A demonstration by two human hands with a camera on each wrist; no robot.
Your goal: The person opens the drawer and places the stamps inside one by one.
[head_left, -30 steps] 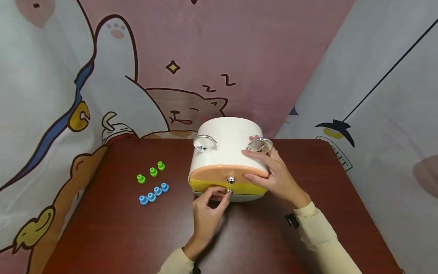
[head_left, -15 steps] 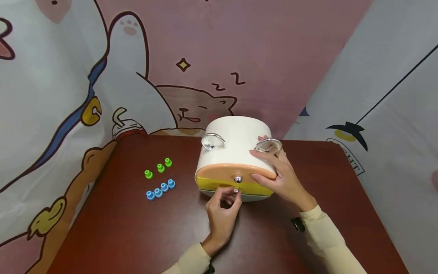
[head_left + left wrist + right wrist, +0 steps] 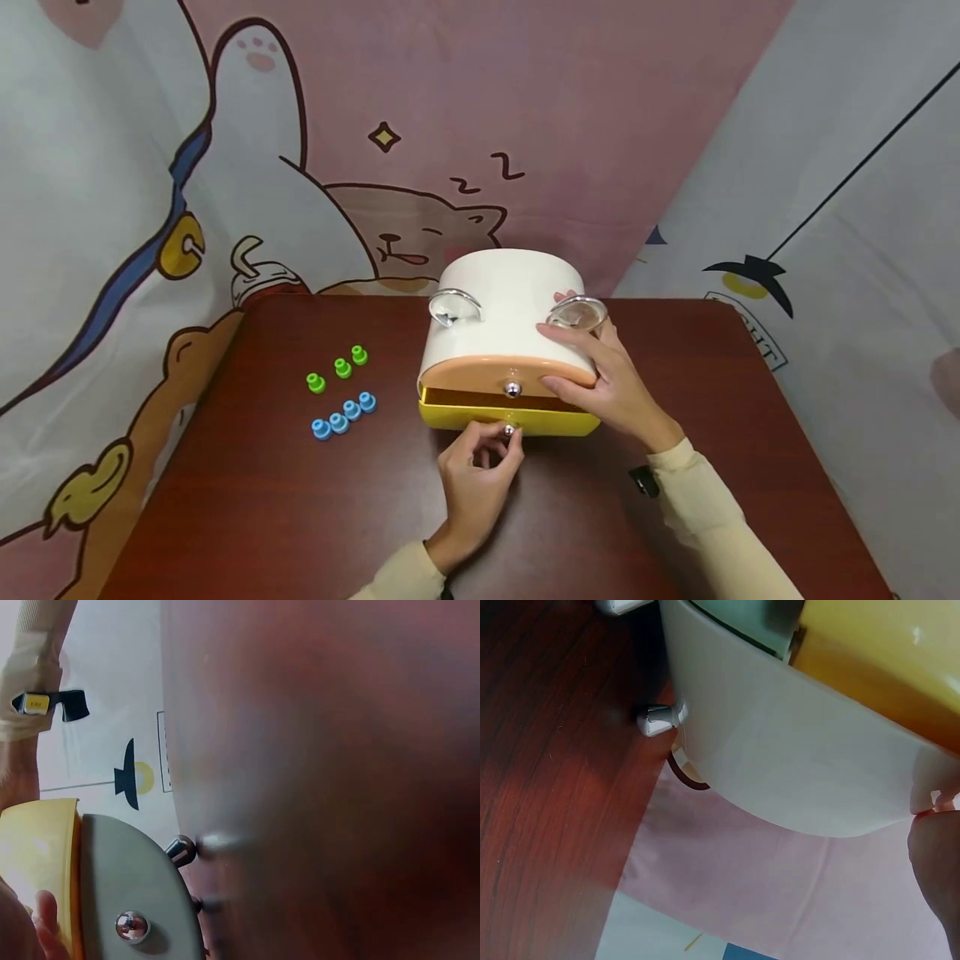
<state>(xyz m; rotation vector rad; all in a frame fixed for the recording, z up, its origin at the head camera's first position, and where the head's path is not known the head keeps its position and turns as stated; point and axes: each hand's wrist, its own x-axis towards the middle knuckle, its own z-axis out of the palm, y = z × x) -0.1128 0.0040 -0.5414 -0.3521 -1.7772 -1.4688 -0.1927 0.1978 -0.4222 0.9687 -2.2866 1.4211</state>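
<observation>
A small white drawer cabinet [image 3: 510, 292] with two silver ear-like rings stands on the table. Its orange top drawer [image 3: 465, 372] is closed. Below, the yellow drawer [image 3: 450, 417] sticks out partway, with a dark gap above its front. My left hand [image 3: 476, 483] pinches that drawer's silver knob [image 3: 509, 430]. My right hand [image 3: 618, 383] holds the cabinet's right side, thumb at the front edge and a finger across the top beside the right ring [image 3: 577, 313]. In the left wrist view a grey-green bottom drawer [image 3: 127, 870] shows, with its own knob [image 3: 132, 927].
Left of the cabinet, several small blue stepped pegs [image 3: 339, 423] stand in a slanting row. Three green ones [image 3: 342, 368] stand behind them. The dark red-brown table [image 3: 300, 517] meets a cartoon-printed cloth backdrop [image 3: 585, 108]. Silver feet [image 3: 660, 720] raise the cabinet.
The yellow drawer has slid out toward me, drawn by my left hand on its knob. My right hand stays on the cabinet's side. The pegs have not moved.
</observation>
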